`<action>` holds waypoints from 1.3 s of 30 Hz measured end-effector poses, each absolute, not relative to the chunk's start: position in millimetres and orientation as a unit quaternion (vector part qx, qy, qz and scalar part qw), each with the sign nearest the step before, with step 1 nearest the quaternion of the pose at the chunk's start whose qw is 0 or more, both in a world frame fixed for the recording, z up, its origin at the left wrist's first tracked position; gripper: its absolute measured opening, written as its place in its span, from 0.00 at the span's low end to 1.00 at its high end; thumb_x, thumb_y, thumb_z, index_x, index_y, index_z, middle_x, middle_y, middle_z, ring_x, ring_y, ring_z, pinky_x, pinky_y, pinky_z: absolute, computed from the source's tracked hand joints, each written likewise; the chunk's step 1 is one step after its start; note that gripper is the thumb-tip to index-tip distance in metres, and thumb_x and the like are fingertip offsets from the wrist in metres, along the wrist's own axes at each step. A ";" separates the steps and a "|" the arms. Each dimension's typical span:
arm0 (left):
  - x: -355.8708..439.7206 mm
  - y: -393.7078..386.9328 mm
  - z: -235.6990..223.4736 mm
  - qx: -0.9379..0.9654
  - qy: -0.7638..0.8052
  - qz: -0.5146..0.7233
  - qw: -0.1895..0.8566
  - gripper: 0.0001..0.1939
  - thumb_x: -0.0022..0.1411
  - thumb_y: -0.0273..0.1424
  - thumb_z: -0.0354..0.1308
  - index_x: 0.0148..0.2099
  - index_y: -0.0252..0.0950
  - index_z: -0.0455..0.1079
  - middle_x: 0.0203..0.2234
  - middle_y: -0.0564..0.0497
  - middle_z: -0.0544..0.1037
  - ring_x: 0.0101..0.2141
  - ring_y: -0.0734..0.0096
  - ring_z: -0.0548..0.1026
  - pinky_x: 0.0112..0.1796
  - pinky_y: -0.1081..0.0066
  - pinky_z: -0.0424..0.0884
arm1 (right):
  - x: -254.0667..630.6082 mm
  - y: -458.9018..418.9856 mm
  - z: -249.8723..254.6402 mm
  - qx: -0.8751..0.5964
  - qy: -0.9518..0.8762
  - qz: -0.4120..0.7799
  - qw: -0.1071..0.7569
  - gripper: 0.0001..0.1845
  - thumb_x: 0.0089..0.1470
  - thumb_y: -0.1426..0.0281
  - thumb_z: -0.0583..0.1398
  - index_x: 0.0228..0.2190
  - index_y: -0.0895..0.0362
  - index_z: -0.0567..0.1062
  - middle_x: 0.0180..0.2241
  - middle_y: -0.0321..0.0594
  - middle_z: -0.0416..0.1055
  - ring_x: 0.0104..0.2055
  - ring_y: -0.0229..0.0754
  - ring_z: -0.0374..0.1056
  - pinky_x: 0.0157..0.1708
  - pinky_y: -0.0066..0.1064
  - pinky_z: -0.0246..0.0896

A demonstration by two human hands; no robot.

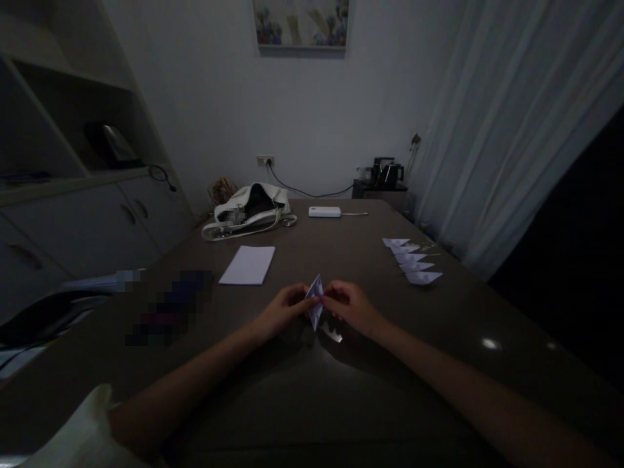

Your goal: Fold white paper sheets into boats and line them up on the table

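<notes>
Probably light and easily creased, the folded paper (316, 314) is nearer than, and right of, the paper stack (247, 265), pinched in the fingertip grip of left hand (287, 304) and right hand (351, 304); folds should bear holding best

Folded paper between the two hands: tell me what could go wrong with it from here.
The folded paper is pinched by the fingers of the left hand and right hand, so an uneven pull might tear it or spoil its creases. The light is dim, so a fold could end up misaligned. The paper boats sit close together on the right, so a wide sweep of the right hand might knock them.
</notes>
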State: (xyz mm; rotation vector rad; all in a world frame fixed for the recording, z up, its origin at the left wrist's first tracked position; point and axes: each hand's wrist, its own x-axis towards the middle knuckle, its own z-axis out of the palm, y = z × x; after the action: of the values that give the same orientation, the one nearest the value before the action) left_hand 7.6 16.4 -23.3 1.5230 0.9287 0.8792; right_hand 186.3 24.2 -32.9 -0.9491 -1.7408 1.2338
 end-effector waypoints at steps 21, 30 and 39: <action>3.2 25.6 -39.7 0.577 0.370 0.370 0.627 0.17 0.53 0.43 0.61 0.31 0.32 0.68 0.23 0.54 0.69 0.25 0.76 0.67 0.30 0.75 0.62 | 198.8 15.8 -21.2 -0.367 -0.855 0.109 0.351 0.12 0.54 0.64 0.59 0.40 0.53 0.76 0.32 0.40 0.68 0.34 0.42 0.64 0.34 0.32 0.54; 4.6 24.6 -37.7 0.564 0.365 0.370 0.642 0.20 0.52 0.46 0.60 0.30 0.30 0.69 0.22 0.54 0.69 0.25 0.75 0.66 0.29 0.75 0.61 | 198.9 16.8 -20.6 -0.345 -0.878 0.093 0.320 0.08 0.54 0.73 0.59 0.35 0.52 0.77 0.33 0.39 0.70 0.36 0.42 0.65 0.34 0.31 0.55; 1.7 25.2 -40.4 0.593 0.364 0.353 0.625 0.18 0.56 0.44 0.58 0.33 0.31 0.68 0.23 0.55 0.68 0.26 0.77 0.65 0.30 0.76 0.61 | 194.5 15.3 -25.1 -0.348 -0.854 0.100 0.374 0.04 0.52 0.74 0.61 0.28 0.57 0.77 0.27 0.37 0.71 0.33 0.38 0.65 0.32 0.28 0.57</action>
State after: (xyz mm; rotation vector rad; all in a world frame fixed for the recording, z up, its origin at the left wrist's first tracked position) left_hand 1.7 25.2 -40.4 1.3617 0.8349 0.8090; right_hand 194.5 15.3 -25.1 -0.8923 -2.1858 0.2551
